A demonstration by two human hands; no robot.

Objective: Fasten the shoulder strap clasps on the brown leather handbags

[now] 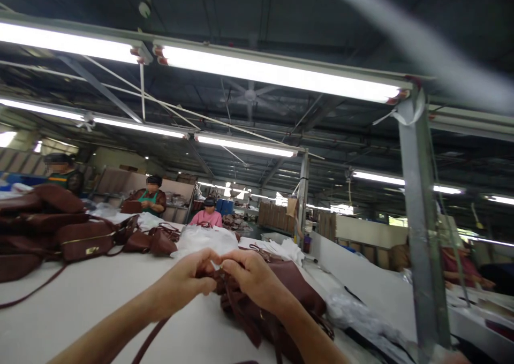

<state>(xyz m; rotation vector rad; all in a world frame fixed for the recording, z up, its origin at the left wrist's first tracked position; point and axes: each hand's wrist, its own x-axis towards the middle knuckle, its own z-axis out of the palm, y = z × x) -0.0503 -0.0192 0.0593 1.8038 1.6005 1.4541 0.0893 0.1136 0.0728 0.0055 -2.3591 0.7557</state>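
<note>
A dark maroon leather handbag [297, 294] lies on the white worktable [92, 300] in front of me. My left hand [188, 278] and my right hand [251, 278] meet at its top edge, fingertips pinched together on a small part of the bag near its strap. The bag's long strap [148, 340] trails toward me across the table. What exactly my fingers pinch is hidden by the hands.
A stack of maroon handbags [60, 230] sits at the left, more bags [155, 241] and white plastic wrapping [204, 241] lie behind. Other workers [150, 195] sit farther back. A metal post [425, 219] stands at right, light fixtures overhead.
</note>
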